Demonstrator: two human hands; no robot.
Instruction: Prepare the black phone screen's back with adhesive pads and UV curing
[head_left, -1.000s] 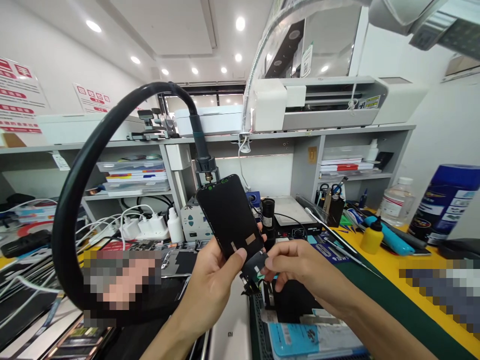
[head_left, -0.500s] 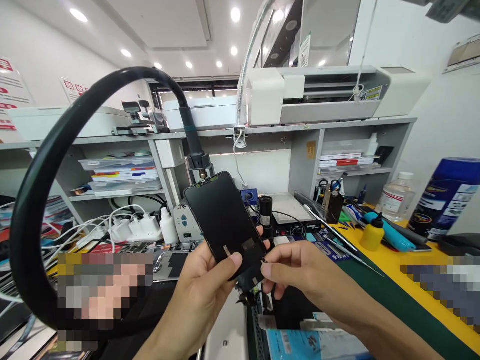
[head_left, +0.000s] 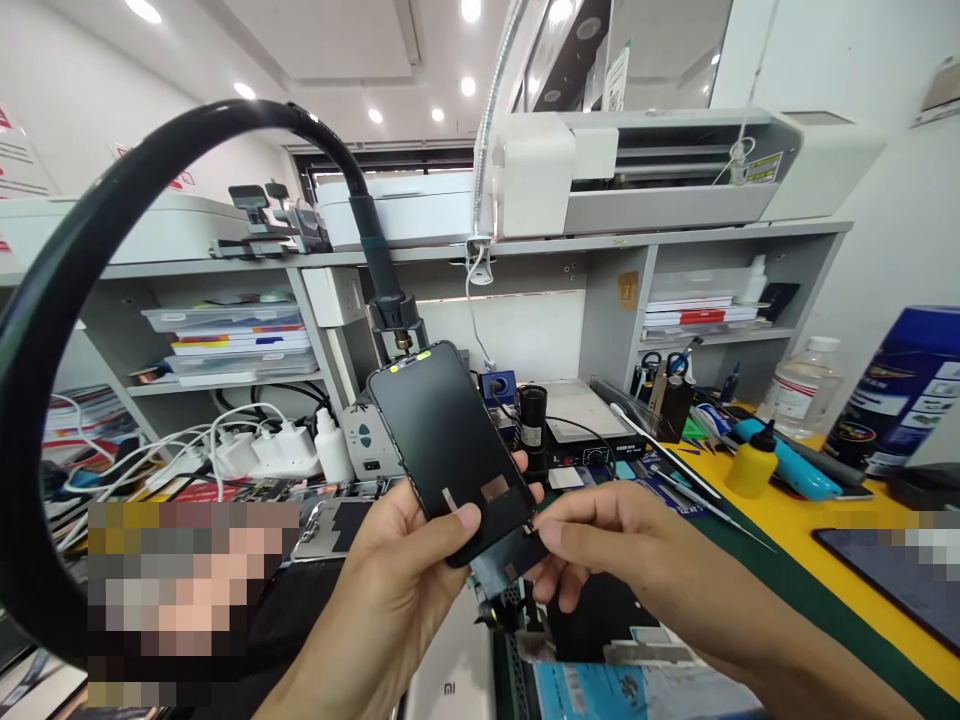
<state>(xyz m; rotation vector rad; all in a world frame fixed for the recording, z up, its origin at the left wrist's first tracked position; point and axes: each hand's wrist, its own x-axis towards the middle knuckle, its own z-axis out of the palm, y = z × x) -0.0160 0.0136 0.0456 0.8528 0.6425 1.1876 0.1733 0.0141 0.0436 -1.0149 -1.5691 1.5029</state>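
Note:
My left hand (head_left: 424,550) is closed around the lower left of a black phone screen (head_left: 450,440), thumb pressed on its face. The screen is tilted, with bright yellow-green marks at its top edge. A dark flex cable (head_left: 501,562) hangs as a wide flap from its lower end. My right hand (head_left: 607,535) pinches at the flap's right edge, thumb and forefinger together by a small silvery connector; its other fingers curl below. Just under the flap is a small dark part (head_left: 499,612), its shape unclear.
A thick black hose (head_left: 300,120) arches on the left, its nozzle (head_left: 403,340) close above the screen. Below lie a white MI-marked device (head_left: 450,675) and a blue packet (head_left: 592,690). A yellow bottle (head_left: 752,462) and a white-tipped tool (head_left: 709,500) are right.
The view has shifted slightly. The flex cable flap now shows more of its face, swung a little outward with my right fingers. My left hand keeps its hold on the screen.

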